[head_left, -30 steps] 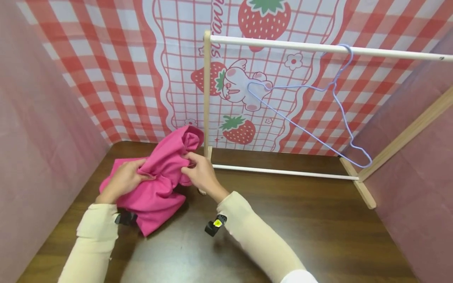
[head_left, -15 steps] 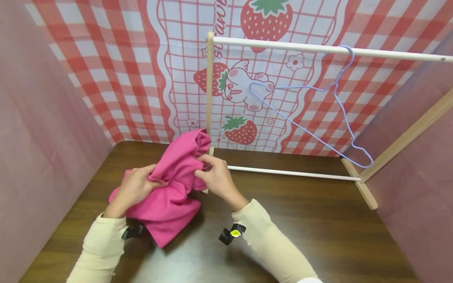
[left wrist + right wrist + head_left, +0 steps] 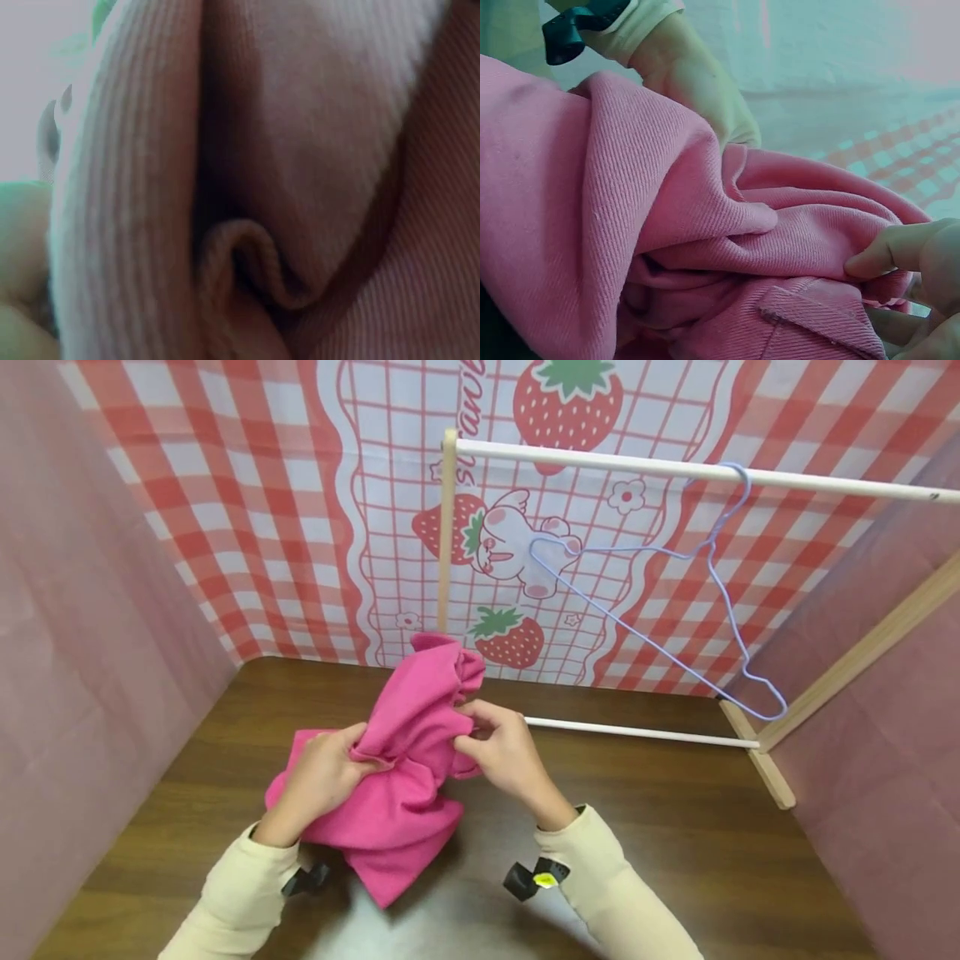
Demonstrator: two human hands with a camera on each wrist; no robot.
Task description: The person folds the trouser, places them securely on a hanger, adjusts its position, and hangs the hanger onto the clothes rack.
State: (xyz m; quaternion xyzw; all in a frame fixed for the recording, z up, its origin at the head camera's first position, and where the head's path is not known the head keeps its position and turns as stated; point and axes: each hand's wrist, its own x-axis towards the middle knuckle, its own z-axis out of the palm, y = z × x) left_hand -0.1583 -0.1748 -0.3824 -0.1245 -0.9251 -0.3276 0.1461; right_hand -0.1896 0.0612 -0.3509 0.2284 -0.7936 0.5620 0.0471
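Observation:
A bunched pink garment (image 3: 412,793) of ribbed cloth hangs between the two hands over the left part of the table. My left hand (image 3: 322,777) grips a gathered fold on its left side. At the right edge, my right hand (image 3: 506,747) pinches the cloth between thumb and fingers. A stitched flap or seam on the garment (image 3: 817,322) shows close to the right fingers in the right wrist view. Folds of the garment (image 3: 315,135) fill most of the left wrist view and hide much of the left hand. The garment's overall shape is lost in its folds.
Behind the hands stands a wooden rack with a white top rail (image 3: 600,460) and a white lower bar (image 3: 645,731). A light-blue hanger (image 3: 637,631) hangs from the top rail at the right. A strawberry-print checked cloth (image 3: 285,527) covers the back; pink cloth walls (image 3: 97,652) flank the brown table (image 3: 660,843).
Both hands have moved right and slightly toward the person, carrying the garment along. Its upper end now overlaps the rack's left post and foot. The hold of each hand looks the same.

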